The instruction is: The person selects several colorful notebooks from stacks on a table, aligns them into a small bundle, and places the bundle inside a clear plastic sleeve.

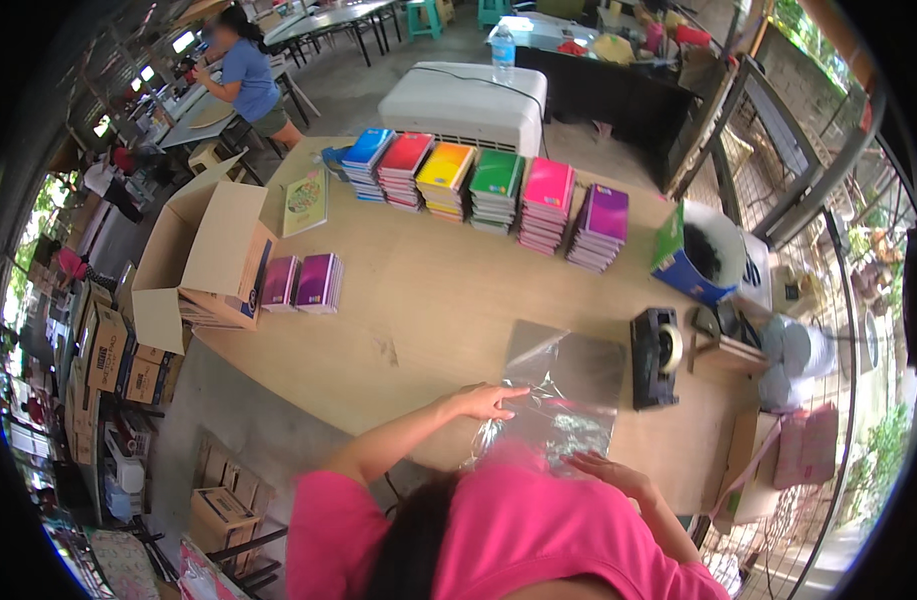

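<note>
A clear plastic sheet or bag (578, 375) lies crinkled and shiny on the table in front of me. My left hand (483, 401) is at its left edge, index finger stretched onto the plastic and thumb apart. Low on the plastic, close to my body, rests my right hand (613, 474) with its fingers stretched out flat. Neither hand visibly grips anything. To the right of the sheet stands a black tape dispenser (655, 370) with a roll of tape. Part of the sheet's near edge is hidden by my pink shirt.
Stacks of notebooks in blue, red, yellow (445, 167), green, pink and purple (603, 215) line the far table edge. Two small purple stacks (319, 281) sit beside an open cardboard box (218, 245). A blue-green bin (683, 265) stands right. Another person (246, 75) works far left.
</note>
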Motion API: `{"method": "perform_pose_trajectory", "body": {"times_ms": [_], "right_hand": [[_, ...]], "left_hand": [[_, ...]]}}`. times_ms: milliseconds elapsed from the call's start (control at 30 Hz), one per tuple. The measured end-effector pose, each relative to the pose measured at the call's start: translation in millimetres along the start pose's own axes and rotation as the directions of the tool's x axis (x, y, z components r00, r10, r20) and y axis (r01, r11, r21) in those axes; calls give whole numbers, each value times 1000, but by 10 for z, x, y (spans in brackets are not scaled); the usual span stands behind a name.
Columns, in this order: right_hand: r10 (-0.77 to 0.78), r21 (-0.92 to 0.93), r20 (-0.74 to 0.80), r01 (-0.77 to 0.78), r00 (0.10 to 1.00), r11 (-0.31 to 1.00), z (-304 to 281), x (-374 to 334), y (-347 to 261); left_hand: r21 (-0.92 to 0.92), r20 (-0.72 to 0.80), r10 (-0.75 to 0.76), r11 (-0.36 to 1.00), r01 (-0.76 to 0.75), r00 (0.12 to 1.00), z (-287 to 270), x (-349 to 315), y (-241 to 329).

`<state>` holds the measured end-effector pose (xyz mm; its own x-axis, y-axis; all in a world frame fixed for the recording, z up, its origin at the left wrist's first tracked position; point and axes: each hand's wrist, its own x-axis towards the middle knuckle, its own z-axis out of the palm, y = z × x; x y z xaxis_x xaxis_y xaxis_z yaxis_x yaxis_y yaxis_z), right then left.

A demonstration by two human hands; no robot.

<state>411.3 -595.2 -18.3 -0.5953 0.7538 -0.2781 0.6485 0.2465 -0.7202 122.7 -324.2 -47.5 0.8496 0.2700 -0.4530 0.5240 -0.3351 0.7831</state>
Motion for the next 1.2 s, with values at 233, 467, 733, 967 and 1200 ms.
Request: {"method": "perform_pose_trajectory", "body": {"times_ms": [233, 467, 733, 967, 1200], "right_hand": [[354, 420, 11, -326, 935, 847, -1923, 768, -332], [333, 305, -480, -202, 811, 931, -2285, 1810, -431], [374, 197, -792, -378, 483, 905, -688, 1174, -430], [450, 91, -846, -754, 286, 650, 253, 487, -282], [305, 149, -909, -463, 283, 874, 115, 498, -222]], "left_hand": [[-283, -786, -116, 941, -188, 607, -2459, 52, -671], [188, -378, 65, 982, 7, 924, -2897, 78, -1082], [327, -590, 75, 933, 153, 804, -1367, 145, -749], [484, -309, 87, 872, 78, 947, -265, -119, -203], [359, -580, 6, 899, 249, 814, 348, -507, -142]]}}
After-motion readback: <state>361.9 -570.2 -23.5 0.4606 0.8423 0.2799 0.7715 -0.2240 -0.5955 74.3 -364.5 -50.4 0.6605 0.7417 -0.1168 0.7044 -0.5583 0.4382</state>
